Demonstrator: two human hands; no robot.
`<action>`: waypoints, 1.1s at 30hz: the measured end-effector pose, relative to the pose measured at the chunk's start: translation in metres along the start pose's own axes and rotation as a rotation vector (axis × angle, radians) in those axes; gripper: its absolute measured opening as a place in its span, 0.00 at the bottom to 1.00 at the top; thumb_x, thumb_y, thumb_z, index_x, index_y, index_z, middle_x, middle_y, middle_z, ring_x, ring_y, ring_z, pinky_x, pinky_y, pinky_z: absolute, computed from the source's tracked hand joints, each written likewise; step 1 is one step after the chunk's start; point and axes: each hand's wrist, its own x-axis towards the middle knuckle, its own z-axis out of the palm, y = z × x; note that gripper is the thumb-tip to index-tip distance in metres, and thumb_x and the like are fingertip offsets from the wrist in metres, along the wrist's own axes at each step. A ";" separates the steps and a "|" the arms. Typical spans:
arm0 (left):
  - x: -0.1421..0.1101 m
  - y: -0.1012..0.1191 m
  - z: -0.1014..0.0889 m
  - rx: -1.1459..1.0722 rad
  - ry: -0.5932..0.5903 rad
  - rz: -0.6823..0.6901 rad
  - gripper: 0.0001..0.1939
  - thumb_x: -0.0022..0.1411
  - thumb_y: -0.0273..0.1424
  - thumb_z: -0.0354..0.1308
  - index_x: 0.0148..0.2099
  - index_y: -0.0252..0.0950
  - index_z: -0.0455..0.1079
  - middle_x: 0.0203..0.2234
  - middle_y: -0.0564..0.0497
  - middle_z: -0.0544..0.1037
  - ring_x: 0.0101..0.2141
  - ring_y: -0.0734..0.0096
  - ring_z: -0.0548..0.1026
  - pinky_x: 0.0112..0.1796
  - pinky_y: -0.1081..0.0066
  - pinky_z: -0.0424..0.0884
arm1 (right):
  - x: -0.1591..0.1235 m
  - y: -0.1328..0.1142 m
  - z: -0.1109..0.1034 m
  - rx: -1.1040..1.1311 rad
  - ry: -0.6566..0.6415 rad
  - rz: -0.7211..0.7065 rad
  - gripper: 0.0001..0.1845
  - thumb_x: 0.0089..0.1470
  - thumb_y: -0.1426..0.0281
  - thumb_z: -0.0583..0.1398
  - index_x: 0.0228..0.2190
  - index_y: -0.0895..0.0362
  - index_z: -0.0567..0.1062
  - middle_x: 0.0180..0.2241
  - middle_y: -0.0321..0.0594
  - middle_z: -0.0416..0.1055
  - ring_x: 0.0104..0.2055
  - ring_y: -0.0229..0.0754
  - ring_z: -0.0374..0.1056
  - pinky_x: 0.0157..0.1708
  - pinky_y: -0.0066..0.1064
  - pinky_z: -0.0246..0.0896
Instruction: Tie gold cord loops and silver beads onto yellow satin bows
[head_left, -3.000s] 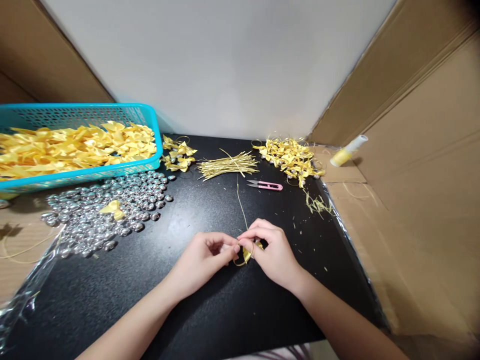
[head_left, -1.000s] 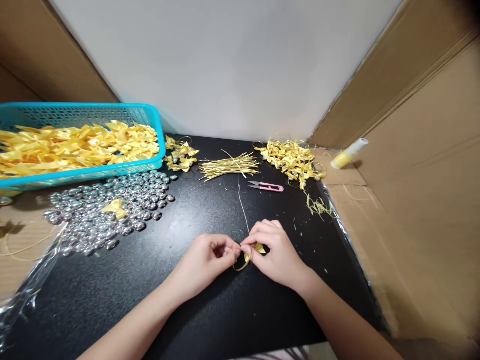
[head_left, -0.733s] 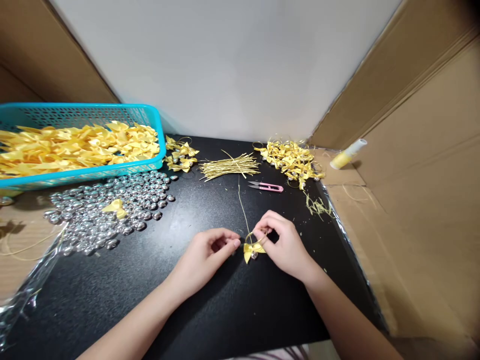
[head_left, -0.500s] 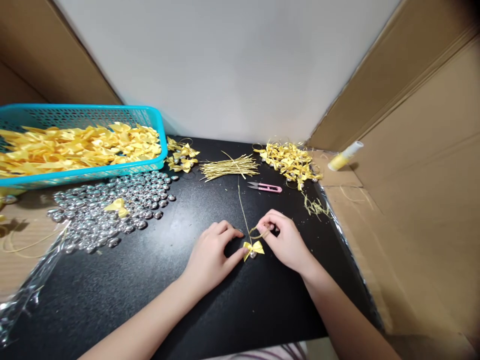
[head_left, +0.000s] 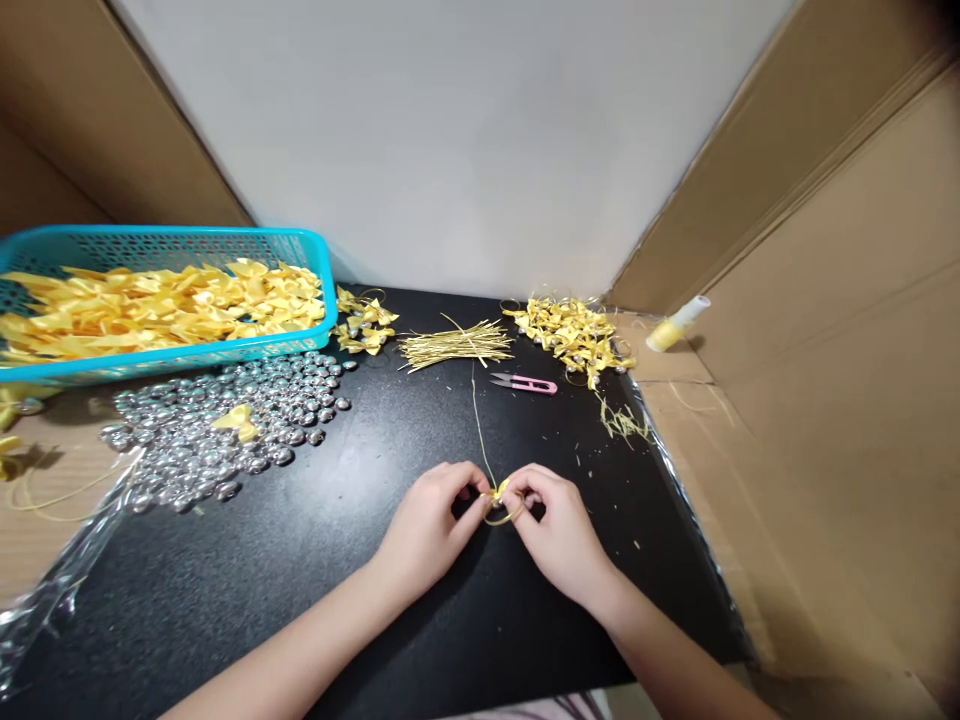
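A small yellow ribbon bow (head_left: 500, 491) is between my hands, low over the black table, mostly covered by fingertips. My left hand (head_left: 433, 518) pinches its left side with thumb and forefinger. From the other side my right hand (head_left: 561, 528) is closed on a gold cord loop (head_left: 504, 519), its fingertips against the bow. The loop curves below the bow, between both thumbs. A thin thread (head_left: 481, 425) runs from the bow away across the table. Exactly how cord and bow meet is hidden.
Beyond my hands lie pink thread snips (head_left: 534, 385), a gold cord bundle (head_left: 456, 345) and a heap of beaded bows (head_left: 571, 335). Left are silver beads (head_left: 196, 440) and a turquoise basket (head_left: 327, 285) of bows. A thread spool (head_left: 676, 325) and cord scraps (head_left: 624, 422) are right.
My right hand has brought the cord loop down and left to the bow. My left fingers have closed from apart to a pinch at the bow. The view has shifted slightly.
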 end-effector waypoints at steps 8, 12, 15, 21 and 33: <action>0.025 0.010 -0.017 -0.726 -0.124 -0.293 0.13 0.56 0.39 0.59 0.35 0.32 0.69 0.23 0.53 0.73 0.25 0.75 0.70 0.30 0.74 0.67 | 0.020 -0.013 -0.010 0.042 0.105 -0.155 0.06 0.55 0.75 0.58 0.27 0.58 0.73 0.31 0.41 0.73 0.33 0.40 0.69 0.34 0.29 0.64; 0.041 0.012 -0.021 -0.711 -0.137 -0.199 0.13 0.54 0.38 0.61 0.31 0.31 0.71 0.20 0.54 0.73 0.23 0.77 0.69 0.28 0.75 0.66 | 0.027 -0.014 -0.011 0.016 0.170 -0.207 0.07 0.55 0.76 0.57 0.26 0.58 0.72 0.30 0.40 0.72 0.33 0.39 0.69 0.34 0.29 0.64; 0.045 0.007 -0.016 -0.706 -0.131 -0.156 0.12 0.55 0.38 0.60 0.29 0.32 0.70 0.19 0.54 0.73 0.22 0.77 0.69 0.28 0.75 0.66 | 0.029 -0.011 -0.011 0.005 0.200 -0.264 0.08 0.55 0.77 0.57 0.25 0.57 0.72 0.30 0.40 0.72 0.34 0.39 0.70 0.35 0.29 0.65; 0.041 -0.003 -0.007 -0.770 -0.116 -0.175 0.14 0.57 0.40 0.60 0.29 0.33 0.71 0.19 0.53 0.75 0.21 0.76 0.70 0.27 0.74 0.66 | 0.029 -0.006 -0.011 -0.026 0.218 -0.316 0.08 0.56 0.77 0.58 0.26 0.57 0.73 0.30 0.40 0.73 0.34 0.39 0.70 0.35 0.29 0.66; 0.044 0.002 -0.008 -0.847 -0.137 -0.304 0.15 0.44 0.35 0.72 0.27 0.32 0.71 0.19 0.54 0.75 0.21 0.79 0.70 0.25 0.78 0.67 | 0.028 0.000 -0.007 -0.077 0.236 -0.384 0.07 0.55 0.79 0.57 0.29 0.57 0.72 0.31 0.42 0.73 0.35 0.39 0.71 0.36 0.30 0.67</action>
